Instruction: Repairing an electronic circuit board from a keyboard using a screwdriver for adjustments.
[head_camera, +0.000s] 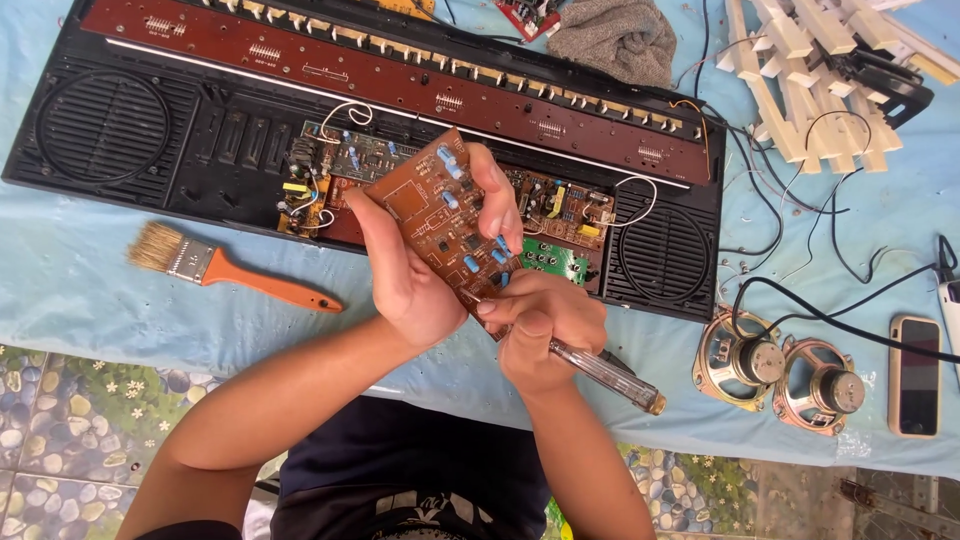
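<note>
At table centre, over opened keyboard case: L hand clamps brown circuit board, lifted clear of case, tilted. R hand at board's 5 o'clock, fist closed on clear-handled screwdriver. Judged: teardown well on, key strip and two speakers already out at 2–4 o'clock. Other boards not yet removed. Paintbrush at 9.

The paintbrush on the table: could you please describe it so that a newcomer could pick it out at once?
Find the long black keyboard casing lying opened on the blue cloth. Just below its left speaker grille lies the paintbrush, apart from both hands. It alone has an orange handle, a metal ferrule and pale bristles pointing left.
</note>
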